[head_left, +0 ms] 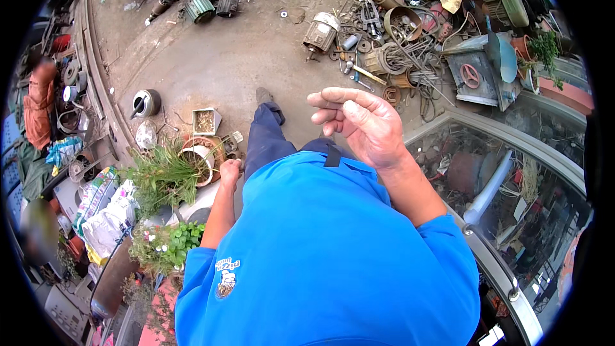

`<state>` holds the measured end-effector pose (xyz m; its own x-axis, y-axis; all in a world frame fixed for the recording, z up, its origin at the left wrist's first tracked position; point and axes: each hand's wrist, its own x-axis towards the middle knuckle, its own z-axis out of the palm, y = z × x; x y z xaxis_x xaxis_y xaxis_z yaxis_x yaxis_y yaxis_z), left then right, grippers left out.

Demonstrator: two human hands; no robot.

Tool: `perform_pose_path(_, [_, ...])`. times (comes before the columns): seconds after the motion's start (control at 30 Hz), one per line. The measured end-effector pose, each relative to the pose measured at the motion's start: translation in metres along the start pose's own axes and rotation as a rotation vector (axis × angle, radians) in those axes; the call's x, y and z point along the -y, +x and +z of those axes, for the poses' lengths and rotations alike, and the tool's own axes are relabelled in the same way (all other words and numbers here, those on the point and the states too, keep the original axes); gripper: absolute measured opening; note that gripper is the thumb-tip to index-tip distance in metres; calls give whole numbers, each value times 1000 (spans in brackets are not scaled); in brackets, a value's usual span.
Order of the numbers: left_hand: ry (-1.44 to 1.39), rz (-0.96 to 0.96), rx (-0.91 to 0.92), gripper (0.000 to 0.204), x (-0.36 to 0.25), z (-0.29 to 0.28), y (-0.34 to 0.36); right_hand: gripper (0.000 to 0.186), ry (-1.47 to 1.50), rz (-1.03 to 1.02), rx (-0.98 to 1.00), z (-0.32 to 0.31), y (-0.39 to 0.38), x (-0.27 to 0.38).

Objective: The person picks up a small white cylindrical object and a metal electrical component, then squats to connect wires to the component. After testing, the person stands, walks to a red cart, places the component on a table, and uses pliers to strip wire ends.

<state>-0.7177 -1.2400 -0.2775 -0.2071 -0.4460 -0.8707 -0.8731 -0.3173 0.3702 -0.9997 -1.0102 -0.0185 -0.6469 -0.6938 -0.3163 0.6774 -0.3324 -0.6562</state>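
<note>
My right hand (360,125) is raised in front of my blue shirt, above the concrete floor. Its fingers are loosely bent and apart, and nothing shows between them. Low at my left side hangs my left hand (230,171), fingers curled in, with no object visible in it. Nearest to that hand are a white flower pot (204,165) with a long-leaved green plant (168,172) and a square pale planter (206,122) of dry soil. One dark shoe (264,95) shows beyond my trouser leg.
Beyond my right hand lie a grey electric motor (321,31), a hammer (366,73) and heaped metal parts. A glass-paned metal frame (512,134) stands close on my right. A kettle (147,103) sits on the floor at left, near stuffed sacks (110,218) and a metal rail (96,74).
</note>
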Motion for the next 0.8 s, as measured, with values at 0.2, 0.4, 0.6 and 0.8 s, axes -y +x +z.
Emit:
perform_pose_path(0.2, [52, 187, -1, 24, -59, -49, 46, 32, 22, 150, 114, 75, 93, -31])
perform_pose_path(0.4, [-104, 384, -134, 25, -183, -104, 98, 23, -327, 244, 137, 131, 194, -45])
perform_pose_path(0.6, [-240, 365, -173, 24, -223, -157, 150, 17, -454, 302, 266, 177, 323, -70])
perform_pose_path(0.8, [-455, -102, -396, 21, -120, -200, 194, 15, -458, 402, 461, 252, 466, -106])
